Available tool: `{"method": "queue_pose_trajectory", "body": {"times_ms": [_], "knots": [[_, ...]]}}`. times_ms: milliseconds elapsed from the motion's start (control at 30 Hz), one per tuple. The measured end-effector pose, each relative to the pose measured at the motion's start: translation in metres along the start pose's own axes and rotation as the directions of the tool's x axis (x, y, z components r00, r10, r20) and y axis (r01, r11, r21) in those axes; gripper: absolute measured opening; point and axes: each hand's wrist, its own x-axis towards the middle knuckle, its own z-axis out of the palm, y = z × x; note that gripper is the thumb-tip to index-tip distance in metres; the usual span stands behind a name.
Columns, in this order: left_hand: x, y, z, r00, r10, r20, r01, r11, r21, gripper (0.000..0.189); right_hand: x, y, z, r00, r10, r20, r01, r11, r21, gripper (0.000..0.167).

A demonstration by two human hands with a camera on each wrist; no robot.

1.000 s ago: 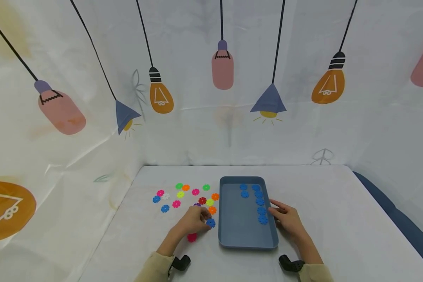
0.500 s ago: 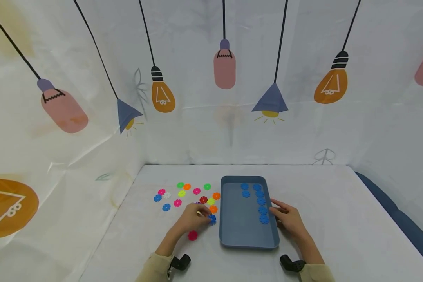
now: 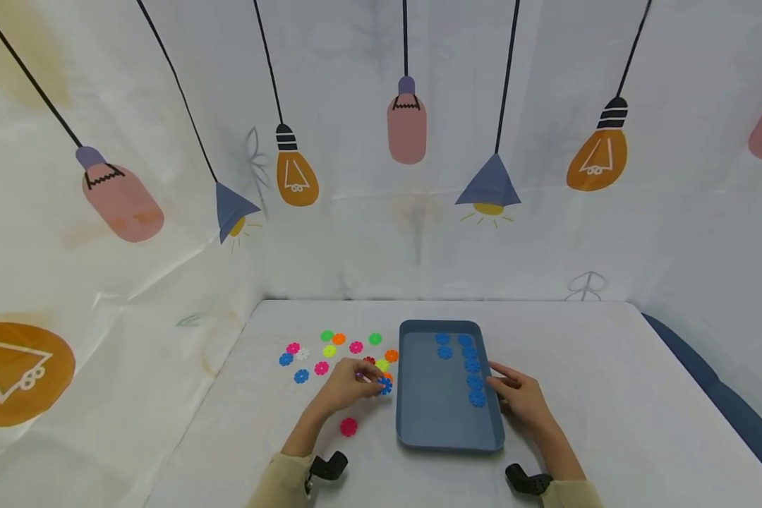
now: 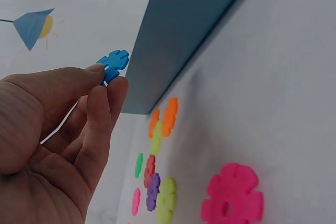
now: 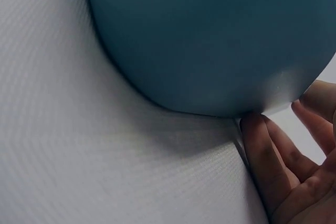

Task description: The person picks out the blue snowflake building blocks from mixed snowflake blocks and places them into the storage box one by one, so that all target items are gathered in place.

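Observation:
Between thumb and fingertips my left hand (image 3: 348, 384) pinches a blue interlocking disc (image 4: 114, 65), flower-shaped and notched. The left wrist view shows it held up on its side, apart from the table. Just to the right lies a blue-grey rectangular tray (image 3: 432, 416). Several blue discs (image 3: 474, 382) form a column along its right side, with two more near the top. On the tray's right edge is my right hand (image 3: 523, 402), holding it with the thumb at the rim and fingers against the outer wall, seen from below in the right wrist view.
Loose discs in mixed colours are spread left of the tray, among them a yellow disc (image 3: 329, 351), a blue disc (image 3: 301, 376) and a green disc (image 3: 375, 339). A pink disc (image 3: 348, 427) lies below the left hand. A white cloth covers the table (image 3: 584, 353).
My left hand has moved slightly away from me with the blue disc, which is now near the orange disc beside the tray. The right hand stays at the tray's edge.

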Motion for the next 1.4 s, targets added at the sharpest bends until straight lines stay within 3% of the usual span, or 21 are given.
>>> {"method": "queue_pose_trajectory", "body": {"times_ms": [267,433,1033,1400], "knots": [[0.011,0.011,0.006,1.000,-0.004,0.019,0.004,1.000,-0.002,0.015,-0.006,0.006,0.001,1.000,0.017,-0.002,-0.017,1.000,0.009,0.052],[0.023,0.022,0.008,0.998,0.055,0.038,-0.057,0.998,0.028,0.014,-0.006,0.006,0.002,1.000,0.010,-0.004,-0.010,1.000,0.007,0.052],[0.070,0.055,0.026,0.988,0.108,0.110,-0.098,0.991,-0.093,0.015,-0.002,0.002,0.001,1.000,0.021,-0.006,-0.020,1.000,0.013,0.052],[0.087,0.055,0.044,0.981,0.120,0.155,-0.101,0.988,-0.119,0.023,-0.002,0.002,0.000,1.000,0.006,-0.004,-0.005,1.000,0.025,0.052]]}}
